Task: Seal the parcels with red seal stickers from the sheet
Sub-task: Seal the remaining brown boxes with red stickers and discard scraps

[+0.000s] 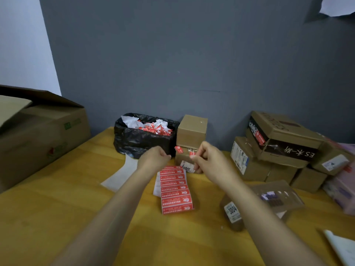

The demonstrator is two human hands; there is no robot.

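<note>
Parcel-packing room: stacked cardboard parcels (pixel 276 148), wooden table (pixel 57 208).

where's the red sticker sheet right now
In the head view the red sticker sheet lies at centre on the table, in front of the stacked parcels, right of a white paper strip.

A black bin bag (pixel 142 141) stuffed with paper scraps is sitting at the back of the wooden desk (pixel 57 208). A large open carton (pixel 38 135) is standing well to its left.
</note>
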